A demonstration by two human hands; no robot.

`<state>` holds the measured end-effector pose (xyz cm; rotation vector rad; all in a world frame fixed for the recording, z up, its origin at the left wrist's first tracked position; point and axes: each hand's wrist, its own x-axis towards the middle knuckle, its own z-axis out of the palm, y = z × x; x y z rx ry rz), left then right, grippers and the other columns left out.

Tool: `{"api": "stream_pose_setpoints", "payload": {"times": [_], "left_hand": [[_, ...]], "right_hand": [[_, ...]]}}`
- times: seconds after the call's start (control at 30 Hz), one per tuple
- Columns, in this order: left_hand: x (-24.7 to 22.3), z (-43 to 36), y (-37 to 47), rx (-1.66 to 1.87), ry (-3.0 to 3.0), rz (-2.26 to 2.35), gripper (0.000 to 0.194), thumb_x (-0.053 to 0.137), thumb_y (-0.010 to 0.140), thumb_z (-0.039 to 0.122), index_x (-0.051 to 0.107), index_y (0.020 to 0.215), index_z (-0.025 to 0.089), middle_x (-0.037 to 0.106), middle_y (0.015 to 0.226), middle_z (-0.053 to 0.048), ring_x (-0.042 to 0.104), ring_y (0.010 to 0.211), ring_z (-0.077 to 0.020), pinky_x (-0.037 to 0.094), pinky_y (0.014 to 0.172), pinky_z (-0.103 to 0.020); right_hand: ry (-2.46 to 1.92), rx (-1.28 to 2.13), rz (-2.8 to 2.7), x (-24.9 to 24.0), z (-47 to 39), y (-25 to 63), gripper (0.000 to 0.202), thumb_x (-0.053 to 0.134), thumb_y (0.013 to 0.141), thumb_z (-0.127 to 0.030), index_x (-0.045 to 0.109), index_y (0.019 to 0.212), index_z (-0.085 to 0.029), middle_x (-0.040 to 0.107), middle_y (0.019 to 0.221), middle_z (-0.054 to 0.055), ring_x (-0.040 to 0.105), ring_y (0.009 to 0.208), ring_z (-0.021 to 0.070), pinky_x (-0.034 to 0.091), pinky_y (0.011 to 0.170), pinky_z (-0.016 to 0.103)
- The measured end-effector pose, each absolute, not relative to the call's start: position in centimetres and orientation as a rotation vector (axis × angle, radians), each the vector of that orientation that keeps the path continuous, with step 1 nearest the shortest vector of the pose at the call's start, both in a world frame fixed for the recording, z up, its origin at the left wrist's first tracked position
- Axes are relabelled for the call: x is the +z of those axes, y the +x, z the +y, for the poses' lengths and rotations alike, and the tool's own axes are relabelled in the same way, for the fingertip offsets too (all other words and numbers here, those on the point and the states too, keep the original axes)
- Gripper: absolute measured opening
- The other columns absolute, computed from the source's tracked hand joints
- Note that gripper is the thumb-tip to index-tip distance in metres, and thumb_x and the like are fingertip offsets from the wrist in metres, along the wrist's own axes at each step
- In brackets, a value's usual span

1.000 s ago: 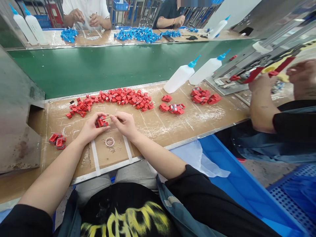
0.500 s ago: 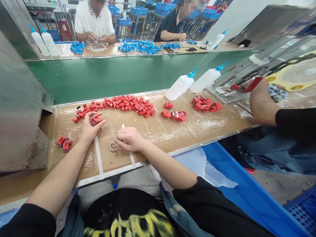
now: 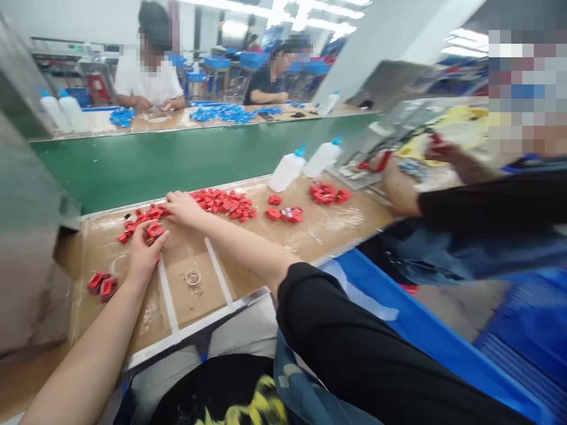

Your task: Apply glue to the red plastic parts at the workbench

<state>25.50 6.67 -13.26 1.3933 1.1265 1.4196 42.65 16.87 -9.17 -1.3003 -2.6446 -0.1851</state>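
Note:
Between the thumb and fingers of my left hand [image 3: 144, 251] is a small red plastic part [image 3: 155, 231] with some grey on it. My right hand [image 3: 181, 208] reaches to the heap of small red parts [image 3: 224, 202] and touches its left portion. Its fingertips are blurred among the pieces, so what they grip, if anything, does not show. A little round dish [image 3: 193, 278] with tiny bits around it lies on the cardboard mat [image 3: 199, 298] near me. A couple of red-and-grey parts [image 3: 107, 288] rest to the left of my left forearm.
Two white bottles with blue tips [image 3: 287, 171] stand behind red part clusters [image 3: 325, 192] on the right. A metal housing [image 3: 31, 260] borders the left side. A co-worker's arm [image 3: 403, 192] is at the right; two people sit across the green divider [image 3: 199, 147].
My right hand has moved from beside the little dish up to the red heap. My left hand still holds its red part. The camera view has tilted upward and turned right.

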Motion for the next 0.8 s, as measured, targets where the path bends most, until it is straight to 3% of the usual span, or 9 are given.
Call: {"api": "stream_pose_setpoints", "payload": {"times": [0.1, 0.27, 0.37, 0.53, 0.67, 0.8], "left_hand": [[-13.1, 7.0, 25.5, 1.501, 1.322, 1.142, 0.054, 0.087, 0.076, 0.042, 0.060, 0.120, 0.024, 0.071, 0.117, -0.007, 0.072, 0.101, -0.0207, 0.061, 0.083, -0.031], [-13.1, 7.5, 25.6, 1.513, 1.212, 1.093, 0.061, 0.091, 0.069, 0.039, 0.065, 0.123, 0.025, 0.072, 0.113, -0.006, 0.070, 0.088, -0.0176, 0.056, 0.062, -0.022], [-13.0, 7.4, 25.7, 1.539, 1.242, 1.082, 0.064, 0.091, 0.069, 0.041, 0.064, 0.124, 0.025, 0.072, 0.112, -0.006, 0.070, 0.086, -0.0168, 0.056, 0.063, -0.023], [-13.0, 6.9, 25.5, 1.524, 1.396, 1.086, 0.061, 0.089, 0.072, 0.044, 0.062, 0.123, 0.023, 0.070, 0.116, -0.007, 0.070, 0.099, -0.0182, 0.059, 0.086, -0.029], [-13.4, 6.4, 25.4, 1.440, 1.403, 1.032, 0.066, 0.089, 0.072, 0.047, 0.061, 0.127, 0.023, 0.070, 0.108, -0.005, 0.070, 0.086, -0.0156, 0.058, 0.079, -0.027], [-13.9, 6.0, 25.6, 1.408, 1.393, 1.003, 0.068, 0.090, 0.072, 0.047, 0.064, 0.129, 0.022, 0.070, 0.103, -0.004, 0.065, 0.074, -0.0127, 0.055, 0.069, -0.024]], "right_hand": [[-1.206, -0.318, -2.755, -9.9, 17.7, 42.6, 0.019, 0.047, 0.107, -0.023, 0.062, 0.114, -0.013, 0.062, 0.121, 0.015, 0.049, 0.114, 0.0288, 0.037, 0.095, 0.039], [-1.242, -0.534, -2.691, -11.3, 17.4, 43.4, 0.026, 0.045, 0.109, -0.036, 0.056, 0.121, -0.016, 0.063, 0.123, 0.016, 0.053, 0.115, 0.0316, 0.038, 0.094, 0.040], [-1.200, -0.588, -2.728, -11.3, 16.6, 43.3, 0.026, 0.039, 0.110, -0.030, 0.057, 0.121, -0.015, 0.065, 0.122, 0.015, 0.057, 0.108, 0.0309, 0.038, 0.092, 0.041], [-1.219, -0.381, -2.752, -10.5, 16.0, 43.0, 0.031, 0.053, 0.105, -0.036, 0.063, 0.117, -0.010, 0.066, 0.121, 0.019, 0.056, 0.112, 0.0337, 0.038, 0.093, 0.042], [-1.212, -0.170, -2.787, -10.4, 16.6, 43.7, 0.025, 0.057, 0.103, -0.032, 0.067, 0.114, -0.013, 0.069, 0.117, 0.016, 0.060, 0.105, 0.0283, 0.038, 0.090, 0.037], [-0.994, -0.224, -2.882, -10.5, 16.2, 45.0, 0.018, 0.058, 0.103, -0.029, 0.070, 0.104, -0.016, 0.071, 0.108, 0.012, 0.058, 0.099, 0.0262, 0.036, 0.087, 0.036]]}}
